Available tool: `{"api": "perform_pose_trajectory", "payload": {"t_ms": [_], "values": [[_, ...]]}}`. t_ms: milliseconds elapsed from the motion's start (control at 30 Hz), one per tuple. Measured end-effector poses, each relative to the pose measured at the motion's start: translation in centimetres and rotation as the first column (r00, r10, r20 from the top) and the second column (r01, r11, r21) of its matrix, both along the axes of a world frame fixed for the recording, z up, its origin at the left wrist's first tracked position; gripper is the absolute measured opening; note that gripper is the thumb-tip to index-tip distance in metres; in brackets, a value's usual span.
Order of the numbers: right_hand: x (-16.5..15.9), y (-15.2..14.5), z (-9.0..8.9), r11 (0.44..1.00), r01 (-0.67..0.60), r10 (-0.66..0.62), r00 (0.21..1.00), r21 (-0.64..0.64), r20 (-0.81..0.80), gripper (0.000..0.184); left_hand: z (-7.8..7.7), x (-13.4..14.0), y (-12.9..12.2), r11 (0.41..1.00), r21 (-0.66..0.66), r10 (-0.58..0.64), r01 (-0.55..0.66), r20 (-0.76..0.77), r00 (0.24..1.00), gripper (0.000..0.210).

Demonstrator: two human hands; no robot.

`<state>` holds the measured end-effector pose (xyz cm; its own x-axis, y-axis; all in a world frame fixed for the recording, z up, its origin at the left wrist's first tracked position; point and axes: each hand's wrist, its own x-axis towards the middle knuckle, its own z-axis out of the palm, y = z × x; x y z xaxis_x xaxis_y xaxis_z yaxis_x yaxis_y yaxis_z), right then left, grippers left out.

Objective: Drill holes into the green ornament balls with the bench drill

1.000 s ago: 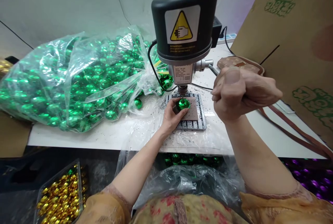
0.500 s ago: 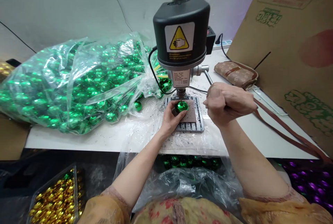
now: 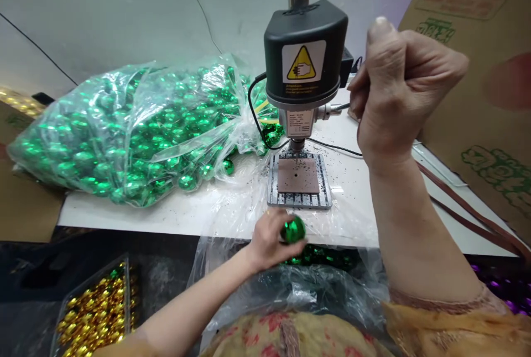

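Note:
My left hand (image 3: 267, 241) is at the table's front edge with a shiny green bauble (image 3: 293, 229) between its thumb and fingers. Raised at the right, my right hand (image 3: 392, 92) is closed on the lever (image 3: 341, 106) of a small black drill press (image 3: 306, 61); its grip end is hidden in the fist. Under the drill bit, a brown board (image 3: 301, 180) with a small dark hole lies on the slotted metal base (image 3: 298, 201), sprinkled with dark shavings. Green baubles (image 3: 319, 255) show below the table edge in an open clear plastic bag (image 3: 323, 285).
A large clear bag (image 3: 124, 136) of green baubles fills the table's left side. A cardboard box (image 3: 468, 141) stands at the right, near brown straps (image 3: 468, 210). Gold baubles (image 3: 89, 313) sit in a clear container at lower left; purple ones (image 3: 510, 290) are at lower right.
My left hand has drawn the green bauble off the board and down toward me to the table edge. My right hand has risen with the lever. The view has shifted slightly.

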<state>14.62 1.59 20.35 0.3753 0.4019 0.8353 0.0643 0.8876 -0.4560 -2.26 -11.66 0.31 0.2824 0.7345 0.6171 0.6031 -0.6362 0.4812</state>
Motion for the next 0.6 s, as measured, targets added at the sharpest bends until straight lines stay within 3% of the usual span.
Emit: {"api": "perform_pose_trajectory", "payload": {"t_ms": [100,200,267,367,433,500,600], "values": [[-0.1,0.0,-0.1,1.000,0.022,-0.021,1.000,0.019,-0.013,0.043,-0.9,-1.9,-4.3,0.975,0.055,-0.186,0.216,-0.334,0.924,0.052],[-0.4,0.1,0.0,0.997,0.046,-0.042,0.997,0.060,-0.062,0.045,-0.9,-3.3,-5.0,0.959,0.109,-0.201,0.261,-0.386,0.900,0.054],[-0.5,0.0,0.1,0.997,0.071,-0.069,0.996,0.038,-0.056,0.047,-0.3,-4.4,-3.0,0.974,0.176,-0.084,0.146,-0.320,0.944,0.036],[-0.5,0.0,0.1,0.996,0.090,-0.089,0.995,0.021,-0.047,0.047,1.1,-6.7,2.8,0.976,0.177,0.174,-0.130,-0.267,0.948,0.035],[-0.5,0.1,0.0,0.996,0.088,-0.086,0.995,0.029,-0.048,0.046,2.0,-8.5,7.1,0.933,0.082,0.355,-0.350,-0.364,0.861,0.036],[-0.4,0.2,-0.1,0.996,0.077,-0.074,0.996,0.043,-0.057,0.044,2.7,-10.1,10.6,0.830,-0.002,0.477,-0.557,-0.514,0.713,0.036],[-0.2,0.2,-0.1,0.998,0.048,-0.046,0.998,0.047,-0.046,0.044,3.2,-11.3,13.7,0.726,-0.015,0.475,-0.687,-0.712,0.517,0.032]]}}
